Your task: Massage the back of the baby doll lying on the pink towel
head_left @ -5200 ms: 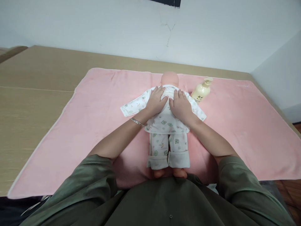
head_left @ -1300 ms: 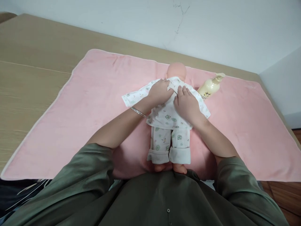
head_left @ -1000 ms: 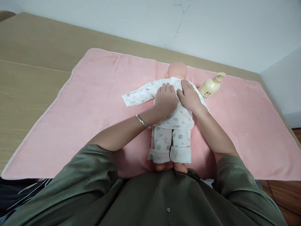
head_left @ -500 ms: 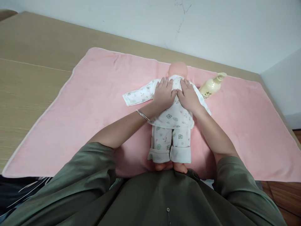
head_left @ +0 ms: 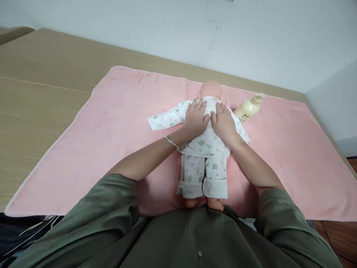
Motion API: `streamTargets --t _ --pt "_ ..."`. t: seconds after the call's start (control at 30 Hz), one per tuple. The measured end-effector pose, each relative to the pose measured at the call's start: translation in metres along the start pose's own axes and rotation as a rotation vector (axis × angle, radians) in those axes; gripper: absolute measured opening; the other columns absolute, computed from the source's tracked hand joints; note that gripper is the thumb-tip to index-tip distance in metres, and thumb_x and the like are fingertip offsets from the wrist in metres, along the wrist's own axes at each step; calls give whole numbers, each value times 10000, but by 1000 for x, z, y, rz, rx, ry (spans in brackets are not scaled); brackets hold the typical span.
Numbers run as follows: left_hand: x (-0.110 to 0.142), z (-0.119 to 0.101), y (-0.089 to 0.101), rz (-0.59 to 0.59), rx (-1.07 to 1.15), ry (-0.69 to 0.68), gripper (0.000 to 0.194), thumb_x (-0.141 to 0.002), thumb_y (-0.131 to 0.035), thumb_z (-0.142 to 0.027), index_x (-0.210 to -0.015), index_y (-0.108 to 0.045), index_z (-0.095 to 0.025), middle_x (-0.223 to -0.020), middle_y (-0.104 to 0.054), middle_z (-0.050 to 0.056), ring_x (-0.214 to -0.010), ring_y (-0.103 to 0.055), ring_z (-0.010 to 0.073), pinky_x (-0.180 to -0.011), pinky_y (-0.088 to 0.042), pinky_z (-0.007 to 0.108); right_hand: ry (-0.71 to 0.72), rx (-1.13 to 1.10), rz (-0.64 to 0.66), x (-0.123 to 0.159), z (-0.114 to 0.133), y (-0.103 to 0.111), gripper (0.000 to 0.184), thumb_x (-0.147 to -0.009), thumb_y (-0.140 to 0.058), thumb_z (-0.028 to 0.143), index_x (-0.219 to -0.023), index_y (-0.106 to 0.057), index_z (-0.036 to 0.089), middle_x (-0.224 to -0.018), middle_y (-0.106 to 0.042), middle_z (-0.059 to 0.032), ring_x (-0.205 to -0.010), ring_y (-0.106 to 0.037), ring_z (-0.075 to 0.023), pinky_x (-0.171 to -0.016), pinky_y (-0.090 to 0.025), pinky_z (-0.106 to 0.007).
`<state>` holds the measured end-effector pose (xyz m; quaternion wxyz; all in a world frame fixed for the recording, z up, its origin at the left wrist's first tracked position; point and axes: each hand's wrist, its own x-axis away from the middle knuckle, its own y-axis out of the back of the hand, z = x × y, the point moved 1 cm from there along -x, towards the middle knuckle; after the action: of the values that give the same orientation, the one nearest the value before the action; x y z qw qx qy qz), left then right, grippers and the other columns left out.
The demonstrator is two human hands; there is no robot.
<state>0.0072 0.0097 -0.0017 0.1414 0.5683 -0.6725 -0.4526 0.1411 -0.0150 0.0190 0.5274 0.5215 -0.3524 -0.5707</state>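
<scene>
A baby doll point(head_left: 211, 90) lies on its front, head away from me, on a pink blanket point(head_left: 111, 123). It wears a white printed top point(head_left: 205, 146) and matching trousers point(head_left: 193, 169) with turned-up cuffs; its bare feet point toward me. My left hand point(head_left: 195, 117) rests flat on the left half of its upper back, fingers stretched out. Flat on the right half lies my right hand point(head_left: 224, 124), its fingers also extended. The two thumbs are close together near the middle of the back. The doll's face is hidden.
A pale yellow pump bottle point(head_left: 249, 108) lies tilted on the blanket, just right of the doll's right sleeve. The blanket covers much of a wooden table point(head_left: 36, 108). Behind the table rises a white wall point(head_left: 167, 33).
The view has tilted slightly, so everything sits a little lower. My thumbs have drawn slightly apart; both hands stay on the doll's back.
</scene>
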Motion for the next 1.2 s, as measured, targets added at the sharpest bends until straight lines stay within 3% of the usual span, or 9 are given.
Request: streamTargets --t 0.2,0.37,0.5,0.6,0.73,0.83,1.03,1.2 --pt "-10 16 -4 -43 125 43 538 -902 -461 -287 -1415 -483 -128 -1548 -418 129 -1485 -298 287 -1241 -201 487 -17 79 -18 19 20 2 564 -1003 -334 251 -1462 -362 -74 -1468 -378 -286 -1413 -312 -380 -1163 -300 -523" --pt "3 -2 -4 -73 -10 33 509 -925 -439 -245 -1404 -479 -76 -1526 -436 174 -1466 -325 327 -1214 -242 522 4 13 57 5 7 9 542 -1002 -366 245 -1461 -391 -42 -1475 -388 -259 -1414 -325 -350 -1173 -305 -478" --pt "13 -17 2 -71 -91 -19 493 -932 -454 -231 -1391 -495 -55 -1510 -458 176 -1454 -347 335 -1198 -278 512 51 -51 34 -13 -9 7 519 -1020 -344 266 -1435 -428 -34 -1468 -416 -226 -1408 -346 -308 -1188 -293 -432" --pt "7 -14 8 -25 -96 7 480 -939 -451 -228 -1389 -517 -74 -1497 -482 154 -1446 -370 315 -1201 -294 484 32 21 -3 -12 -5 5 523 -1023 -345 248 -1437 -411 -65 -1469 -407 -241 -1403 -348 -325 -1195 -270 -454" --pt "-3 -5 9 5 -135 14 500 -922 -458 -220 -1397 -509 -74 -1481 -501 158 -1437 -395 293 -1213 -281 482 5 114 -23 7 14 7 491 -1019 -349 215 -1410 -454 -63 -1408 -477 -251 -1350 -429 -337 -1135 -366 -460" --pt "-2 -2 2 -60 -196 -17 490 -898 -468 -210 -1357 -538 -53 -1451 -529 177 -1412 -431 310 -1196 -305 507 14 182 -18 14 23 7 478 -993 -376 164 -1402 -470 -64 -1379 -504 -256 -1324 -466 -330 -1103 -407 -436" --pt "3 6 -9 -198 -250 -113 412 -903 -466 -223 -1243 -623 -50 -1344 -617 197 -1315 -546 319 -1138 -406 503 58 147 -46 6 15 -3 496 -976 -403 142 -1428 -451 -57 -1447 -441 -231 -1386 -389 -307 -1183 -309 -398" --pt "6 8 -8 -278 -258 -142 333 -916 -475 -227 -1128 -689 -84 -1216 -698 179 -1203 -639 292 -1051 -510 459 52 114 -61 6 12 -7 490 -991 -367 147 -1430 -447 -55 -1454 -434 -230 -1391 -377 -310 -1185 -303 -410"
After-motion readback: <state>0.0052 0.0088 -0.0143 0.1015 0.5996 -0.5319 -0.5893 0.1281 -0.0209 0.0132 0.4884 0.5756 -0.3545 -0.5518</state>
